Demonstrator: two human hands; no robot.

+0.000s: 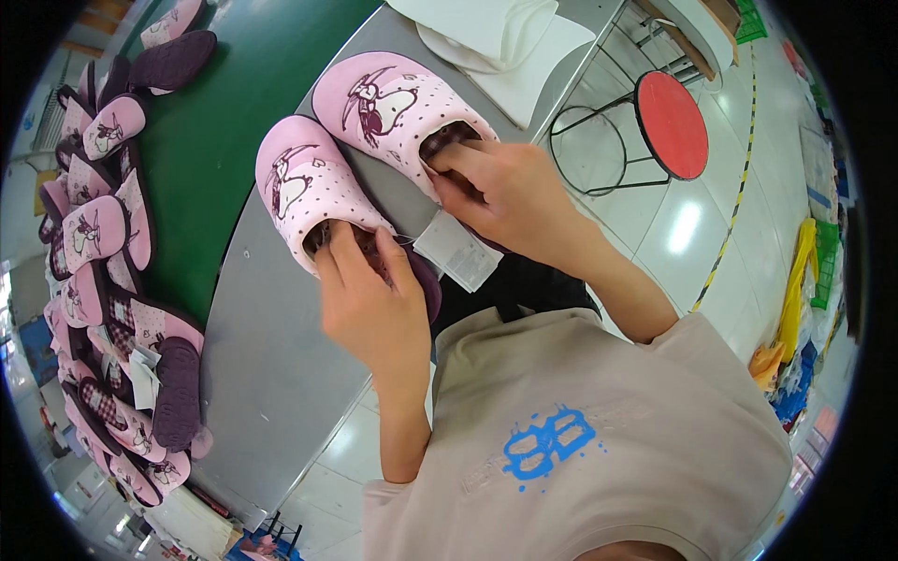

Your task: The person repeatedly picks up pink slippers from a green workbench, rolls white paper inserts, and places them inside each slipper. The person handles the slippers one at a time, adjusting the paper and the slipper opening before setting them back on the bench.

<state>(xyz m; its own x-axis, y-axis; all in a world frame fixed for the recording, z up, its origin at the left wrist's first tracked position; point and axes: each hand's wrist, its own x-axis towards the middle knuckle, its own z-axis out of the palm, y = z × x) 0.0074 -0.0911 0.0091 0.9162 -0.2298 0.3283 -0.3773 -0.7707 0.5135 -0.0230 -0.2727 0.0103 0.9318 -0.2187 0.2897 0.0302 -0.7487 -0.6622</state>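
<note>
Two pink slippers with dark dots and an embroidered cartoon dog lie side by side on the grey table (271, 374), toes pointing away from me. My left hand (369, 299) grips the left slipper (309, 182) at its opening, fingers inside and thumb at the edge. In the opening of the right slipper (402, 98) are the fingers of my right hand (510, 192), bent and closed on its rim. A white paper tag (456, 251) hangs on a thin loop between the two hands. The fingertips inside both slippers are hidden.
A heap of similar pink slippers (94, 229) with dark soles covers the left side of a green surface (192, 178). White sheets (524, 65) lie at the table's far end. A red round stool (672, 124) stands on the tiled floor to the right.
</note>
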